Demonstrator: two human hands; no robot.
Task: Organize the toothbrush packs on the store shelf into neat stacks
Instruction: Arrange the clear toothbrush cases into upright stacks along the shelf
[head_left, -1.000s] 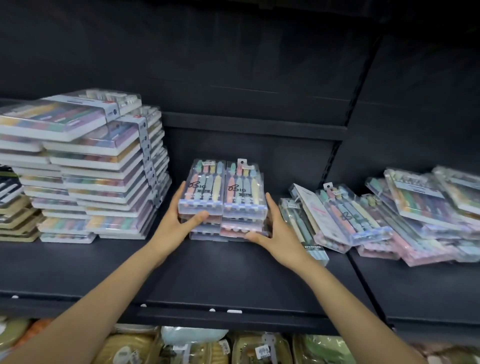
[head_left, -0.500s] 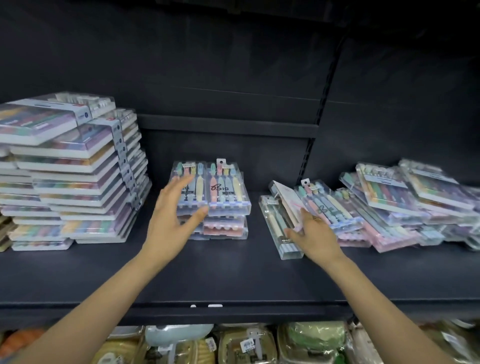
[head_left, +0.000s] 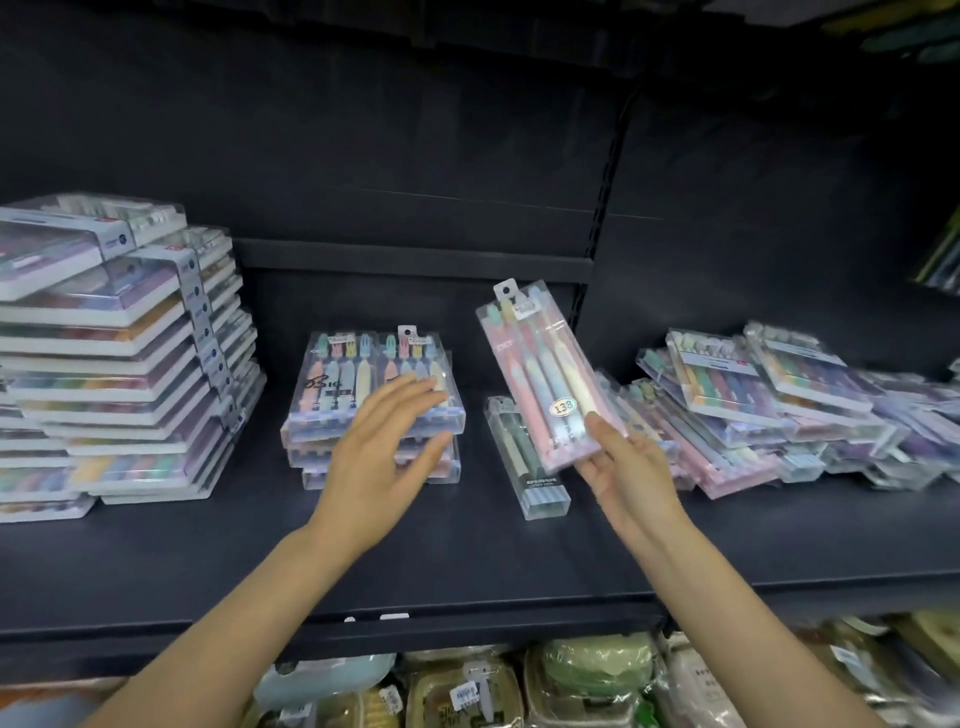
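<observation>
Holding a pink toothbrush pack (head_left: 548, 379) pinched at its near end, tilted long-axis up and away, the right hand (head_left: 626, 467) sits right of the neat stack (head_left: 374, 410), where the left hand (head_left: 382, 457) hovers open, so the pack probably goes left.

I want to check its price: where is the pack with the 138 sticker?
The pink pack is lifted off the shelf, held by the right hand, right of the centre stack.
</observation>
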